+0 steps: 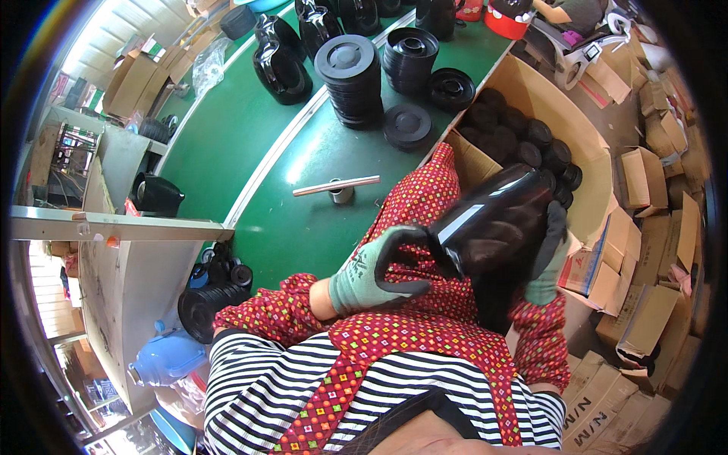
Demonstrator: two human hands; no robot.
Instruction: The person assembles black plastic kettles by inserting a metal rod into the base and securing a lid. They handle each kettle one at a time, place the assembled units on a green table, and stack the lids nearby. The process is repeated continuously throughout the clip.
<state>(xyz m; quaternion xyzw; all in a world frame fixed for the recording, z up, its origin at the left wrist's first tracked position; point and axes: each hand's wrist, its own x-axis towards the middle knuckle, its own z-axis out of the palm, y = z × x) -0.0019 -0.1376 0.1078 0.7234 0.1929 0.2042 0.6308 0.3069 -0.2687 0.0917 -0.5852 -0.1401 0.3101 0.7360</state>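
A large glossy black plastic housing (493,216), rounded like a jug or kettle body, is tilted in front of my chest. My right hand (547,262), in a green and black work glove, grips its right end; some of those fingers are hidden or blurred. At its left end my left hand (383,271), gloved alike, is open, thumb and fingers apart in a C shape. Whether its fingertips touch the housing I cannot tell. Beyond my left hand, a metal T-handle tool (341,192) stands on the green tabletop (284,227).
Stacks of black discs (349,83) and round black caps (409,61) stand farther back, near several glossy black housings (282,72). At right, a cardboard box (588,144) holds round black parts (523,129). A blue jug (171,356) sits lower left. Another person's arm (557,11) shows top right.
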